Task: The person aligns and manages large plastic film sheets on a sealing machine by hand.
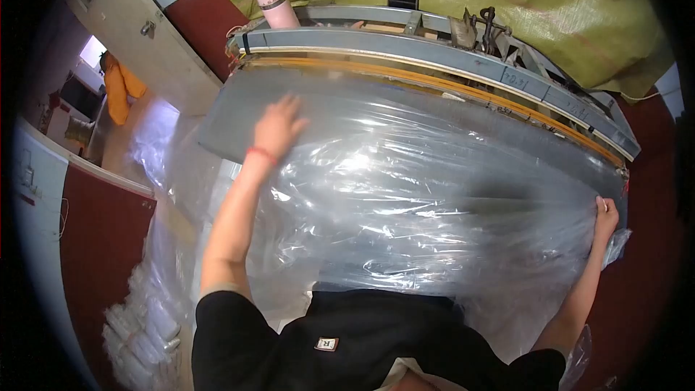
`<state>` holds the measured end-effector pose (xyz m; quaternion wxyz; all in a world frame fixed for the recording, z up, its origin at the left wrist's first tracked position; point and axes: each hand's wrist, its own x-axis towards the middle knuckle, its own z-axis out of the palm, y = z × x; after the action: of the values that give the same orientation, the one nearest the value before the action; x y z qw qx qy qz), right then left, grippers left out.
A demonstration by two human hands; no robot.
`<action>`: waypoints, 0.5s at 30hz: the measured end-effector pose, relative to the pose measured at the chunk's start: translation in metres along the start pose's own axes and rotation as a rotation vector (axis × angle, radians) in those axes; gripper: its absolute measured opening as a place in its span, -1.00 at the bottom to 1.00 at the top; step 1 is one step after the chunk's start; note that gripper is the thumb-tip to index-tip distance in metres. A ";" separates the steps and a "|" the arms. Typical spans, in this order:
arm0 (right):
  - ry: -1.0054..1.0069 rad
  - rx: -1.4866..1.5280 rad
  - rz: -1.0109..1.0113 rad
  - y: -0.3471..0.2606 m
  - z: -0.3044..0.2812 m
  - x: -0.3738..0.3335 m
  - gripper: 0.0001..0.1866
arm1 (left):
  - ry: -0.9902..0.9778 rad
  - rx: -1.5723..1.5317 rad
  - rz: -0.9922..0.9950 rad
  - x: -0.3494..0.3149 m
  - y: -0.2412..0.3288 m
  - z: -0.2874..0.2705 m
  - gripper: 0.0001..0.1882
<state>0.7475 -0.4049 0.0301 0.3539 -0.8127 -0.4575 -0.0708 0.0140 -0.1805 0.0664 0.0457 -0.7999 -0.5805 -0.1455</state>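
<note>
Your left hand (279,127) is spread open over the left end of the clear plastic sheet (405,188), contact unclear, while your right hand (607,217) pinches its right edge, the sheet lying across the grey bench (230,105), with a metal frame (347,38) and pink bottle (278,6) beyond

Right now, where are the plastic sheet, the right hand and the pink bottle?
Plastic sheet (405,199): head view, its glossy middle.
Right hand (607,217): head view, middle of the hand.
Pink bottle (281,15): head view, its lower side.
</note>
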 end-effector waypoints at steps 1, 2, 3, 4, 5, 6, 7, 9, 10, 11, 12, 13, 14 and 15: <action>0.019 -0.011 -0.031 -0.002 0.000 0.000 -0.75 | -0.007 0.022 -0.072 0.009 -0.009 -0.001 -0.54; 0.024 -0.011 -0.019 -0.003 -0.001 -0.001 -0.75 | -0.044 0.029 -0.143 0.017 -0.017 -0.001 -0.54; 0.013 -0.005 -0.004 -0.004 -0.001 -0.001 -0.75 | -0.057 0.081 -0.182 0.023 -0.023 -0.001 -0.55; 0.001 0.000 0.011 -0.005 -0.001 -0.001 -0.74 | -0.086 0.138 -0.252 0.028 -0.028 -0.002 -0.56; 0.000 0.001 0.010 -0.004 -0.001 0.000 -0.74 | -0.051 0.185 -0.214 0.030 -0.030 -0.004 -0.62; 0.008 -0.003 -0.003 -0.003 -0.002 0.000 -0.74 | -0.090 0.174 -0.217 0.028 -0.030 -0.008 -0.62; 0.010 -0.014 -0.020 -0.002 -0.001 0.000 -0.73 | 0.074 -0.006 -0.068 0.025 -0.028 -0.013 -0.65; -0.004 0.000 -0.015 0.002 0.000 0.002 -0.73 | 0.135 -0.395 0.071 0.009 -0.014 -0.025 -0.73; -0.002 -0.011 -0.006 0.004 0.000 0.002 -0.72 | 0.034 -0.473 0.067 -0.005 -0.005 -0.033 -0.74; -0.011 0.001 -0.009 0.006 0.001 0.003 -0.72 | -0.043 -0.521 0.192 -0.017 0.003 -0.043 -0.73; -0.005 0.009 -0.010 0.008 0.002 0.003 -0.72 | -0.132 -0.529 0.280 -0.030 0.012 -0.051 -0.67; 0.004 0.006 -0.005 0.010 0.003 0.003 -0.72 | -0.097 -0.515 0.480 -0.043 0.023 -0.054 -0.60; -0.006 0.012 -0.008 0.012 0.003 0.003 -0.72 | -0.162 -0.499 0.499 -0.057 0.034 -0.052 -0.54; -0.004 -0.007 -0.008 0.013 0.003 0.003 -0.71 | -0.151 -0.376 0.522 -0.071 0.045 -0.047 -0.58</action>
<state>0.7594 -0.4050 0.0227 0.3498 -0.8121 -0.4614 -0.0721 0.0281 -0.2719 0.0953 -0.1103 -0.9245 -0.3208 -0.1737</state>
